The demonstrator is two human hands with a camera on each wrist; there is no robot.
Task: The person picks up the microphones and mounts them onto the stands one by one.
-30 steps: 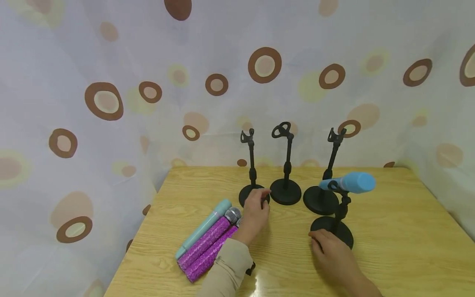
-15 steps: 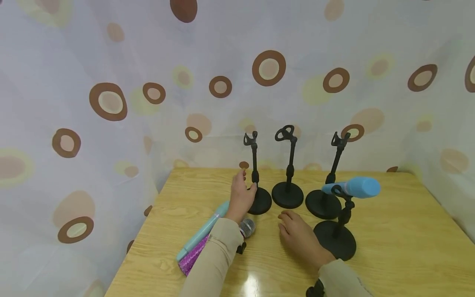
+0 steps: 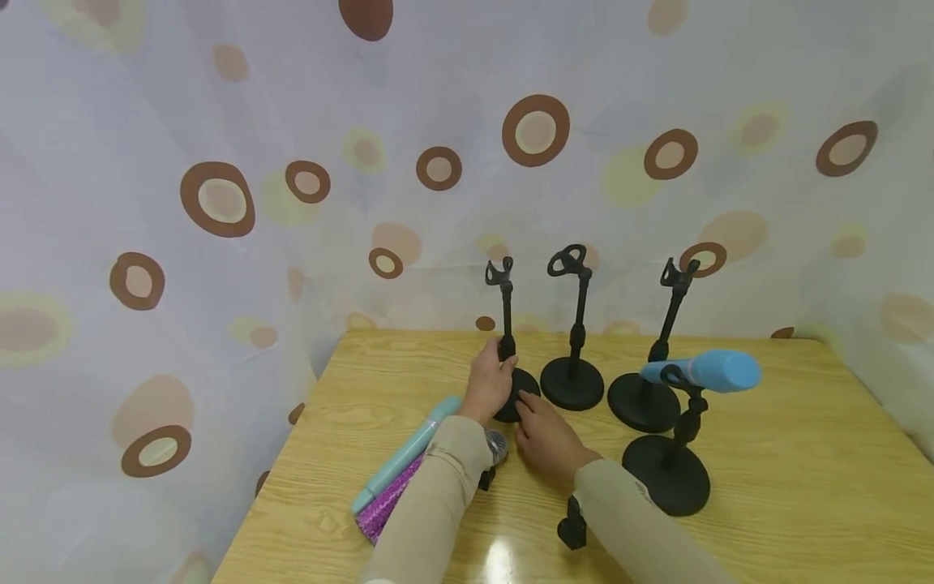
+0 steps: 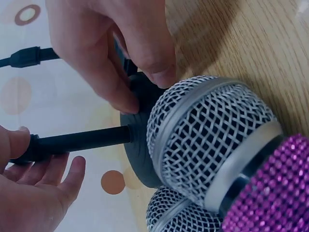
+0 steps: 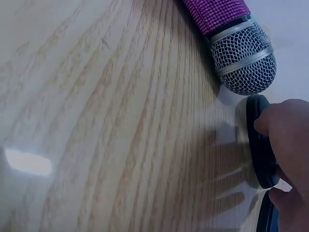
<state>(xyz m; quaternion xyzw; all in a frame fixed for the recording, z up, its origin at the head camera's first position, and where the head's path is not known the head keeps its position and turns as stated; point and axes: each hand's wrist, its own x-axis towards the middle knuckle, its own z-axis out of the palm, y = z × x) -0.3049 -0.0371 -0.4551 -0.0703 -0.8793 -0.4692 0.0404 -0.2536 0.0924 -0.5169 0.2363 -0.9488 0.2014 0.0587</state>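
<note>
The leftmost black microphone stand (image 3: 507, 312) stands upright, an unfilled clip at its top. My left hand (image 3: 490, 383) holds its pole low down; in the left wrist view the fingers (image 4: 53, 169) curl round the collar. My right hand (image 3: 549, 442) grips the edge of the same stand's round base (image 5: 260, 145). Close beside that base lie purple glittery microphones with silver mesh heads (image 4: 207, 140), partly hidden behind my left sleeve in the head view. A light teal microphone (image 3: 404, 454) lies left of them.
Two more black stands with bare clips, a middle one (image 3: 572, 381) and a right one (image 3: 644, 401), stand at the back. Nearer, another stand (image 3: 667, 474) carries a blue microphone (image 3: 722, 371). A patterned curtain (image 3: 365, 105) hangs behind the wooden table (image 3: 803, 454).
My left hand has gone from in front of the leftmost stand to its pole. My right hand has left the blue microphone's stand and moved left to the leftmost base.
</note>
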